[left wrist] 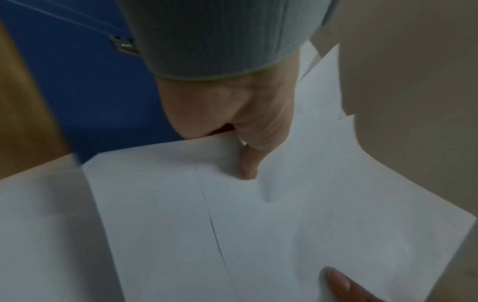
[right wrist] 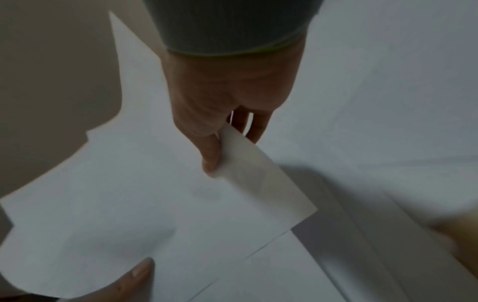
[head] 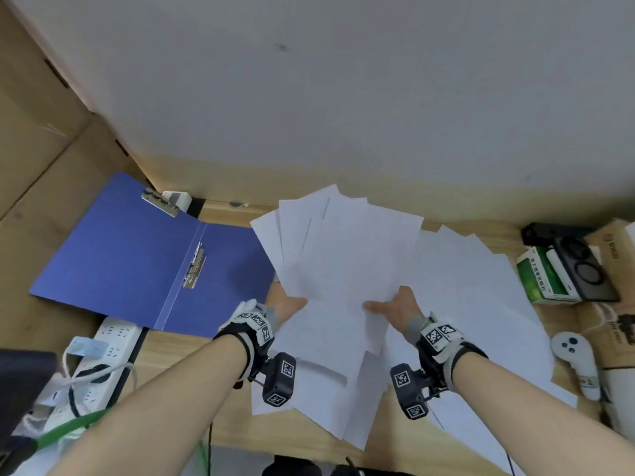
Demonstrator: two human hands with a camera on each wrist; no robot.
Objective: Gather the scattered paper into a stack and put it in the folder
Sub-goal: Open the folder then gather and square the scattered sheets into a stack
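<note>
Your left hand (head: 287, 305) and right hand (head: 395, 309) both hold the same fanned bunch of paper (head: 343, 255), lifted above the bench (head: 192, 348). In each grip the thumb lies on top of the sheets and the fingers go underneath — a pinch on the near edge, left hand at about 7 o'clock of the bunch, right hand at about 5 o'clock. The left wrist view shows your left thumb (left wrist: 249, 163) pressed down on the top sheet (left wrist: 258, 224), with the tip of your right thumb (left wrist: 338, 284) at the lower edge of that view. The right wrist view shows your right thumb (right wrist: 210, 157) on the paper beside a curled-up corner (right wrist: 258, 179), two fingers visible behind it.

The sheets in the bunch are not squared — their far corners splay out toward 12 o'clock. More loose sheets (head: 481, 304) lie flat on the bench under and to the right of your hands, spreading from 3 to 6 o'clock.

The blue folder (head: 137, 255) lies open at 9 to 10 o'clock, just left of the held bunch, with a metal clip (head: 159, 202) at its top edge and a fastener (head: 195, 269) along the spine. A white power strip (head: 103, 359) sits at 8 o'clock; a green box (head: 536, 276) and a white controller (head: 574, 355) sit at 3 o'clock.
</note>
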